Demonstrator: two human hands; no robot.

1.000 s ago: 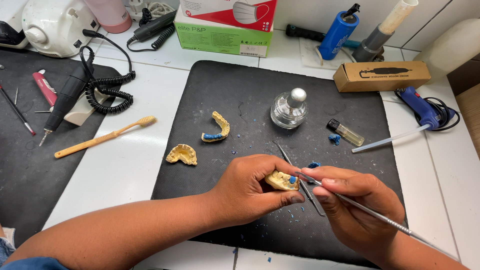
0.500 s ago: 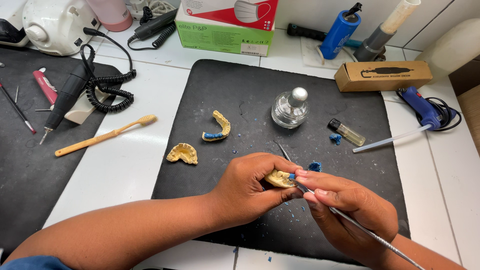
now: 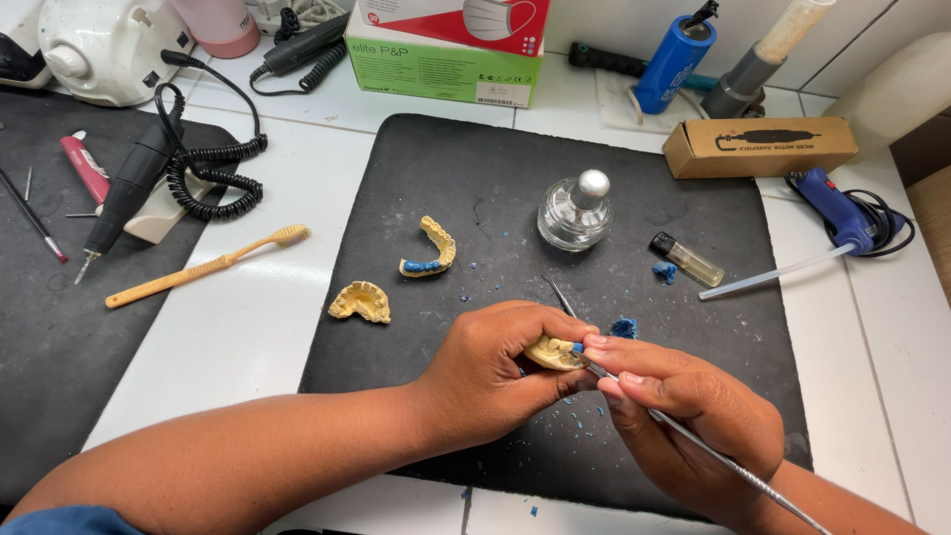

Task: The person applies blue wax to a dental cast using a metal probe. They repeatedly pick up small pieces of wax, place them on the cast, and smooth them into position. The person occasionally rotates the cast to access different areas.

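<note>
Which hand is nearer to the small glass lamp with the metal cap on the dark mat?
The right hand, narrowly. It lies below the lamp and somewhat right, holding a thin metal tool. The left hand lies below and left, holding a yellow tooth cast.

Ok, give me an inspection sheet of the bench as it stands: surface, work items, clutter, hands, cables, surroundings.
Surface: black mat on white tiles, flecked with blue crumbs.
Job's things: yellow dental cast; thin metal instrument, tip at the cast.
Clutter: two more casts, glass burner, lighter, toothbrush, blue wax lump.
Grippers: left hand grips the cast; right hand holds the instrument like a pen.
Cables: coiled black cord from the handpiece; black cord by the blue tool.
Surroundings: mask box, cardboard box, blue canister, white machine.
</note>
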